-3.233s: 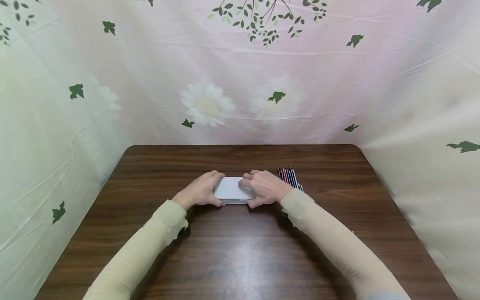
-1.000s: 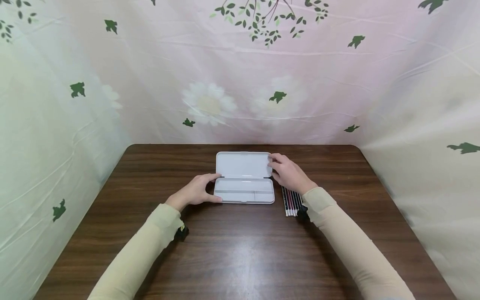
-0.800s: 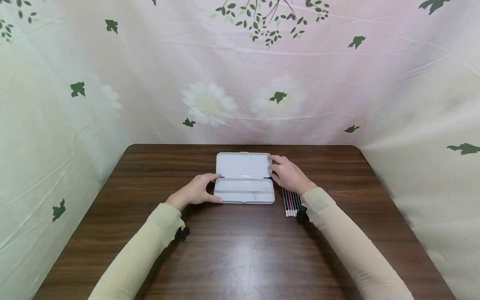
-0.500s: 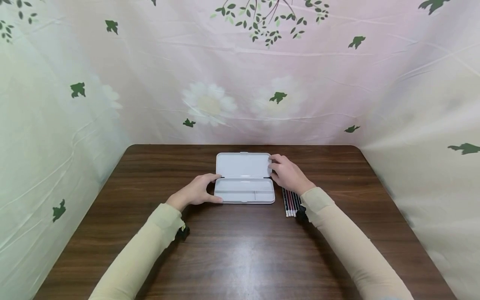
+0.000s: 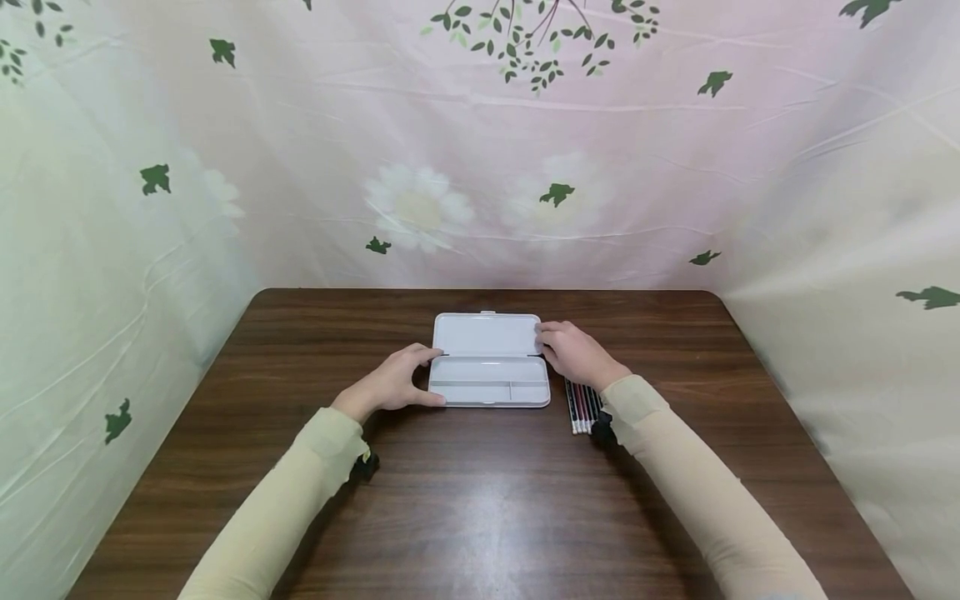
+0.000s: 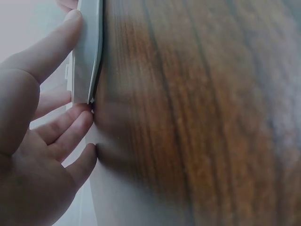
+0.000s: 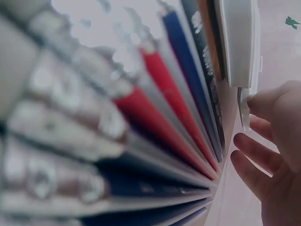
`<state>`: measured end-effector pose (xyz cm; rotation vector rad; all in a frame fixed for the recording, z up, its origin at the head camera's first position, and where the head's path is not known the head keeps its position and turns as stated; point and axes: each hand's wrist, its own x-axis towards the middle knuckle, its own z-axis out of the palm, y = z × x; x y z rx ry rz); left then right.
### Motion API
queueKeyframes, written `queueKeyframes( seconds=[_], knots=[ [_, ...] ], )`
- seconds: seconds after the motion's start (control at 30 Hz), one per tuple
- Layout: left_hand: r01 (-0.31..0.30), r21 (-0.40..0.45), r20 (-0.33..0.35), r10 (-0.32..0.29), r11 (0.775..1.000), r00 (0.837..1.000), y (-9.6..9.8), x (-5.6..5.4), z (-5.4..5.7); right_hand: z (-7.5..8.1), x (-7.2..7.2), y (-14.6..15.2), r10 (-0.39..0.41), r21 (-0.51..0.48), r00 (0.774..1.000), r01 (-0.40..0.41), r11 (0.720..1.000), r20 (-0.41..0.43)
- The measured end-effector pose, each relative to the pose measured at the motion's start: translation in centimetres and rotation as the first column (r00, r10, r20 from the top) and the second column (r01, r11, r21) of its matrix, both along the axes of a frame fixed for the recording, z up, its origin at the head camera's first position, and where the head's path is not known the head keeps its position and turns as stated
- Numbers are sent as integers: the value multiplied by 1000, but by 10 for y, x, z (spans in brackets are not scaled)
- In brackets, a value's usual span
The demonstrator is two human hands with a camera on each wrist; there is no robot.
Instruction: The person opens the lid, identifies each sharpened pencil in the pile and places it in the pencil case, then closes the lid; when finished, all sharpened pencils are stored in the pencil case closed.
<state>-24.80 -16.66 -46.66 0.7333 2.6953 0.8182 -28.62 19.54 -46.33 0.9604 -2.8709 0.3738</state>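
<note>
A white pencil case (image 5: 469, 402) lies unlatched on the table, its lid (image 5: 487, 335) swung back from the hinge. Its compartments hold nothing. My left hand (image 5: 390, 381) grips the left end of the base, thumb at the front corner and fingertips at the back; in the left wrist view the thumb presses the case's side (image 6: 88, 52). My right hand (image 5: 577, 354) pinches the lid's right edge. In the right wrist view, that thumb meets the thin lid edge (image 7: 243, 108). Several pencils (image 5: 583, 408) lie in a row under the right wrist, partly hidden by it.
The brown wooden table (image 5: 480, 500) spreads around the case, and its far edge meets a patterned cloth backdrop (image 5: 480, 167). Dark blue and red pencils (image 7: 164, 108) lie close beside the case's right end. A small black device (image 5: 365, 465) sits at the left wrist.
From closed, the lid has been swung away from me by the right hand, and in the last half second it has tipped back flatter. The left hand has stayed on the left end.
</note>
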Motion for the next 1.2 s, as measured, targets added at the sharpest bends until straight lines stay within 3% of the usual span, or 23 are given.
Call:
queueKeyframes(
  seconds=[0.2, 0.4, 0.57, 0.7, 0.9, 1.07, 1.2],
  knots=[
    [-6, 18, 4, 6, 1000, 1000, -1, 0, -1, 2, 2, 5, 8, -91, 1000, -6, 996, 25],
    [-4, 22, -3, 4, 1000, 1000, -3, -1, -3, 4, 11, 21, 20, -203, 1000, -21, 979, -6],
    [-6, 31, -4, 6, 1000, 1000, -3, -2, -3, 6, 20, 42, -17, -244, 1000, 12, 970, -20],
    [-4, 36, -10, 4, 999, 1000, -2, -2, -4, 9, 29, 61, -85, -207, 995, 94, 974, 54],
    [-5, 43, -7, 5, 999, 1000, -1, -2, -4, 13, 43, 88, -142, -136, 970, 170, 976, 197],
    [-9, 44, 7, 9, 999, 1000, -1, -2, -3, 16, 55, 103, -149, -101, 950, 182, 978, 274],
    [-16, 47, 12, 15, 999, 1000, -2, -2, -2, 13, 59, 108, -127, -85, 948, 158, 984, 292]
  ],
)
